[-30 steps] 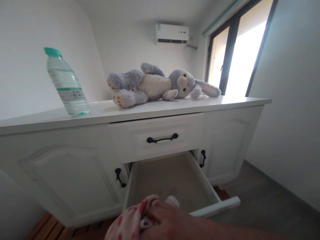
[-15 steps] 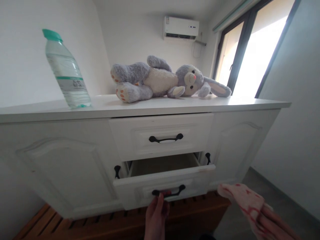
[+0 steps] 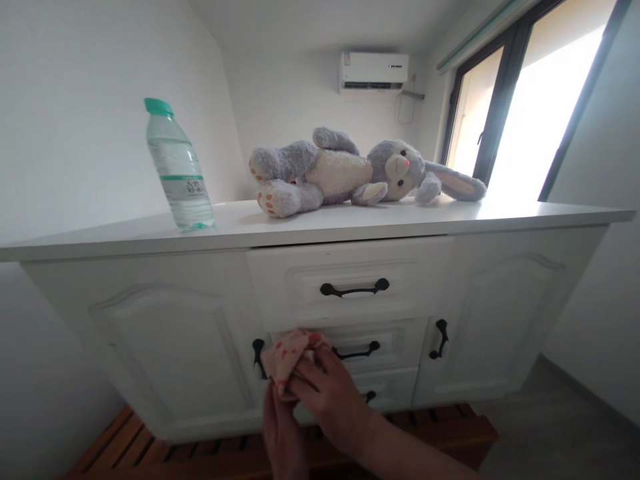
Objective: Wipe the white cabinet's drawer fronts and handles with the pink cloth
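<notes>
A pink cloth with red marks (image 3: 290,357) is bunched in front of the white cabinet's drawers. My right hand (image 3: 333,393) grips it from the right, fingers curled into the folds. My left hand (image 3: 281,423) is below, fingers pointing up and closed on the cloth's lower edge; the fingertips are partly hidden. Behind the cloth, the middle drawer (image 3: 400,340) is closed, and its black handle (image 3: 361,350) is partly covered. The lower drawer's handle (image 3: 370,397) shows just right of my right hand.
On the cabinet top (image 3: 230,230) stand a water bottle with a green cap (image 3: 180,173) and, lying on its side, a grey plush rabbit (image 3: 340,175). Black door handles (image 3: 439,339) flank the drawers. A slatted wooden bench (image 3: 150,450) is under the cabinet.
The middle drawer, open before, is now closed. My left hand has let go of its handle. My right hand has brought the cloth leftward from the right side, and both hands meet at it.
</notes>
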Demonstrator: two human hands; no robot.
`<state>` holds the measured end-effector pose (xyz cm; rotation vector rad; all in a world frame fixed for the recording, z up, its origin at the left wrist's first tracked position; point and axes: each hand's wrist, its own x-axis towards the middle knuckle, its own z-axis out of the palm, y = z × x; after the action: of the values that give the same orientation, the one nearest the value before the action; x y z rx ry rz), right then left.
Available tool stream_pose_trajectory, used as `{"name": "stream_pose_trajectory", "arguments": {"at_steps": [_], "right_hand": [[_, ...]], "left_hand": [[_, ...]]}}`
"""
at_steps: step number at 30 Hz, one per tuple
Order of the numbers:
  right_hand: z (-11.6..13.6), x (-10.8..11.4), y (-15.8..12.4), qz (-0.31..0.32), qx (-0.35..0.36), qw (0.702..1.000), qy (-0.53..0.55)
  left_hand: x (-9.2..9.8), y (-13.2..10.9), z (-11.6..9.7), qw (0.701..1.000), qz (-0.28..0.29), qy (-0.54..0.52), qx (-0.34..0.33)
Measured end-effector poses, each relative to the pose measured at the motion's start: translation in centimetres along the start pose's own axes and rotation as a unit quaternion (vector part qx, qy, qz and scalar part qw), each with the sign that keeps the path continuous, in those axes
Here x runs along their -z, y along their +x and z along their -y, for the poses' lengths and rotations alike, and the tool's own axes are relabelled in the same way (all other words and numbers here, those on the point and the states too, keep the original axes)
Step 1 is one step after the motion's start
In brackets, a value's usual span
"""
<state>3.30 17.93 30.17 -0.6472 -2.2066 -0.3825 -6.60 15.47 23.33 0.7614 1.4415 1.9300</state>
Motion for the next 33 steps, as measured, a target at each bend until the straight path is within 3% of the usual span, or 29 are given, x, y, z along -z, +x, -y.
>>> {"name": "stream_pose_trajectory", "arguments": {"at_steps": [2, 4, 6, 8, 10, 12, 15, 19, 22, 25, 30, 33], "right_hand": [[0.2, -3.5, 1.9, 0.020, 0.026, 0.999, -0.029], [0.3, -6.3, 3.3, 0.035, 0.036, 0.997, -0.051], [0.0, -7.7, 3.9, 0.050, 0.033, 0.996, -0.060], [-0.9, -7.6, 3.4, 0.056, 0.024, 0.996, -0.065], [-2.6, -6.0, 1.6, 0.051, 0.008, 0.996, -0.073], [-4.9, -3.2, -1.4, 0.038, -0.008, 0.995, -0.091], [-9.1, 2.5, -6.9, 0.025, -0.051, 0.990, -0.129], [-13.7, 9.3, -12.8, 0.024, -0.132, 0.977, -0.165], [-15.2, 10.7, -15.7, 0.027, -0.148, 0.975, -0.165], [-15.2, 8.5, -18.7, 0.040, -0.159, 0.976, -0.144], [-13.5, 2.1, -23.8, 0.035, -0.185, 0.975, -0.117], [-12.4, -0.7, -24.7, 0.025, -0.183, 0.976, -0.113]], "left_hand": [[1.6, 1.5, -0.9, 0.992, -0.043, 0.090, -0.078], [2.3, 3.2, -1.1, 0.970, -0.050, 0.171, -0.164], [2.3, 4.7, -0.6, 0.955, -0.028, 0.214, -0.205], [1.7, 5.2, 0.2, 0.943, -0.010, 0.255, -0.215], [0.3, 4.5, 1.2, 0.923, 0.027, 0.299, -0.240], [-2.3, 2.5, 2.0, 0.899, 0.098, 0.324, -0.276], [-8.3, -2.1, 2.5, 0.852, 0.231, 0.338, -0.325], [-16.5, -7.6, 1.7, 0.789, 0.390, 0.343, -0.330], [-19.2, -9.7, 2.2, 0.771, 0.436, 0.336, -0.320], [-18.4, -10.1, 4.7, 0.777, 0.438, 0.340, -0.297], [-14.4, -9.5, 10.9, 0.763, 0.479, 0.382, -0.205], [-12.2, -8.6, 13.0, 0.772, 0.477, 0.377, -0.185]]}}
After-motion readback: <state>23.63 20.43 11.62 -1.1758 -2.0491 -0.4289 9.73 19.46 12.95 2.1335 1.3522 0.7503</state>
